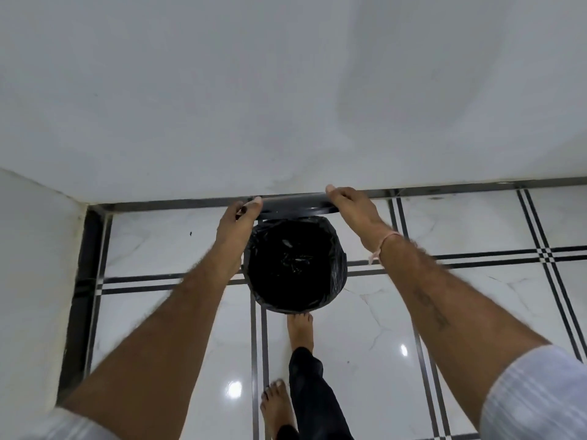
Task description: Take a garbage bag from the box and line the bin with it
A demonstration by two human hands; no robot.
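- Looking straight down, we see the bin standing on the floor at the middle of the view, close to the foot of the white wall.
- The garbage bag lies inside the bin. Its black plastic is crumpled at the bottom and folded out over the rim all the way round, hiding it.
- At 12 o'clock from the bin, above its far edge, we hold a glossy black bar level between both hands. It shows edge-on, and we cannot tell what it is.
- Our left hand, at 11 o'clock from the bin, has its fingers curled round the bar's left end.
- Our right hand, at 1 o'clock, grips the right end with fingers bent over the top. A pale thread is tied at that wrist.
- At 6 o'clock a bare foot has its toes touching the bag's overhang at the bin's near edge, with a black trouser leg behind it.
- A second bare foot stands further back, at 6 o'clock, well apart from the bin.
- The floor is white marble tile crossed by paired black lines.
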